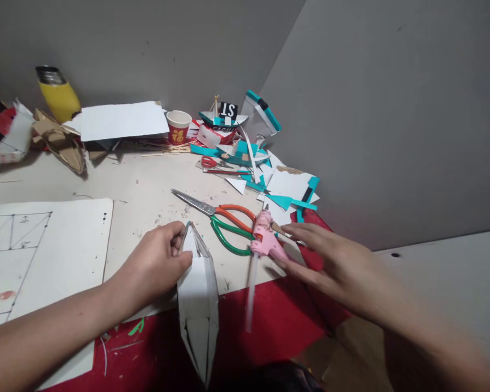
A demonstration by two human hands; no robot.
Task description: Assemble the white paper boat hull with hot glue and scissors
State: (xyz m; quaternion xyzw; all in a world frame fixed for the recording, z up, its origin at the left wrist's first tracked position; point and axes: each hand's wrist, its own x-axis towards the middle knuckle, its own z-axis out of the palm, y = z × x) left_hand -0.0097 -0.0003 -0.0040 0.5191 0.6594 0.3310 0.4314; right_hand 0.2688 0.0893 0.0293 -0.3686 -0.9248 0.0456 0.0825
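Observation:
My left hand pinches the far tip of a white cardboard boat, long and pointed at both ends, which hangs over the table's near edge. To its right lies a pink hot glue gun with a clear glue stick sticking out of its back. My right hand is beside the glue gun's handle, its fingers stretched out and apart; whether it touches the handle I cannot tell. Large scissors with one orange and one green handle lie partly open behind the boat, against the glue gun.
Blue and white cardboard scraps lie at the back right, near small model boats and red-handled scissors. A paper cup, white board and yellow bottle stand along the wall. A sheet with a drawn pattern lies left.

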